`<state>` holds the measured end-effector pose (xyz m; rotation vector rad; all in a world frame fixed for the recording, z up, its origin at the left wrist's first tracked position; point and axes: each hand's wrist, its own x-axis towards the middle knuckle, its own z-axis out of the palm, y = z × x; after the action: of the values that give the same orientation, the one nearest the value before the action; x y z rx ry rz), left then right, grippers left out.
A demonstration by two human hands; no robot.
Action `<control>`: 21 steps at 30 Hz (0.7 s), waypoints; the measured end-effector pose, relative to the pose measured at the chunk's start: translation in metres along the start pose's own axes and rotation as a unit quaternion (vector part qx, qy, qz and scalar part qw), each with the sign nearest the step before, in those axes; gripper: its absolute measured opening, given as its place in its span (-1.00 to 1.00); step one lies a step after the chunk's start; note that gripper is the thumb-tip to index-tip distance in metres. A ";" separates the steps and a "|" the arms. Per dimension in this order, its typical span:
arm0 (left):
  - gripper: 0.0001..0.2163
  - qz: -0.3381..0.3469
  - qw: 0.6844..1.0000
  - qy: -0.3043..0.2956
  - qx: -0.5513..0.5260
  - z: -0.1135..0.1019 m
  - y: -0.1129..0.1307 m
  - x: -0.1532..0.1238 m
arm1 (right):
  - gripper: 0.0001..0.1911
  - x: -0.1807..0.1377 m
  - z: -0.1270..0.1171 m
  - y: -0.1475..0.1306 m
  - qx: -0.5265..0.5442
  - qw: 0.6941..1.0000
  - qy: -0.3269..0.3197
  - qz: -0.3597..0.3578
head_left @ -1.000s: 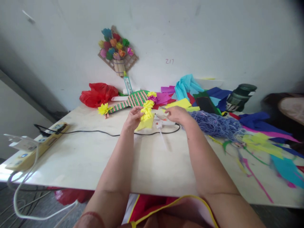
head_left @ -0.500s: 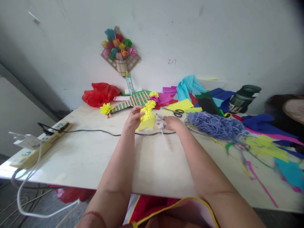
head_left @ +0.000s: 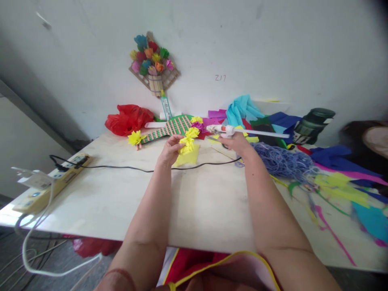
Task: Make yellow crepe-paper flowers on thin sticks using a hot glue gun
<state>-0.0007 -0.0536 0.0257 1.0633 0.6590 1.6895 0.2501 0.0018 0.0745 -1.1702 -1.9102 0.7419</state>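
The person's left hand (head_left: 170,150) is closed around a yellow paper flower (head_left: 188,141). The fingers pinch it from the left side and hold it a little above the counter (head_left: 100,194). A flat yellow part of the same paper hangs below the flower and nearly touches the counter.

The right hand (head_left: 235,142) grips a white glue gun (head_left: 222,129) and holds it lifted in the air, just to the right of the flower. Its nozzle points left, toward the flower, but there is a small gap between them. A long pale glue stick (head_left: 263,133) comes out from the back of the gun toward the right. A black cord (head_left: 133,168) runs from the gun across the counter to a power strip (head_left: 51,182) that lies at the left edge.

Behind the hands, near the wall, there are a red plastic bag (head_left: 127,118), a green and pink woven piece (head_left: 171,126) and a small yellow flower (head_left: 135,138) beside it. On the wall above hangs a decoration with many paper flowers (head_left: 154,64). To the right of the right hand lies a pile of bluish-purple strings (head_left: 280,161). Farther back stand a dark green jar (head_left: 312,125) and a cyan paper (head_left: 242,107) among other coloured sheets. More paper strips are spread on the right part of the counter.
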 end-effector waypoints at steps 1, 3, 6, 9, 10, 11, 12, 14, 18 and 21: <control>-0.68 -0.004 1.000 -0.001 0.006 0.000 0.000 0.000 | -0.78 -0.001 -0.005 -0.002 0.061 0.998 -0.017 -0.008; -0.67 -0.009 1.000 -0.002 0.017 0.001 0.000 0.000 | -0.73 -0.005 -0.014 -0.006 0.140 0.989 -0.047 -0.027; -0.67 -0.006 0.999 0.001 0.032 0.001 0.000 0.000 | -0.68 -0.012 -0.023 -0.015 0.167 0.981 -0.085 -0.041; -0.67 -0.006 0.999 0.006 0.044 0.002 0.001 0.000 | -0.66 -0.017 -0.028 -0.026 0.144 0.981 -0.126 -0.035; -0.67 -0.009 0.999 0.006 0.048 0.003 0.001 0.000 | -0.66 -0.018 -0.028 -0.029 0.134 0.982 -0.132 -0.029; -0.67 -0.011 0.999 0.004 0.052 0.003 0.001 0.000 | -0.66 -0.019 -0.027 -0.032 0.123 0.983 -0.136 -0.024; -0.67 -0.012 0.998 0.003 0.055 0.003 0.001 -0.001 | -0.66 -0.019 -0.026 -0.033 0.111 0.984 -0.137 -0.020; -0.68 -0.012 0.998 0.000 0.063 0.003 0.001 -0.001 | -0.66 -0.019 -0.024 -0.035 0.080 0.988 -0.133 -0.016; -0.69 -0.014 0.998 0.005 0.067 0.003 0.001 -0.001 | -0.65 -0.016 -0.019 -0.034 0.018 0.992 -0.122 -0.029; -0.68 -0.017 0.998 0.011 0.067 0.003 0.000 0.000 | -0.67 -0.015 -0.016 -0.034 -0.011 0.992 -0.122 -0.037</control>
<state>0.0022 -0.0543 0.0275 1.1224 0.8096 1.6477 0.2520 -0.0244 0.1052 -1.0547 -2.1561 0.8579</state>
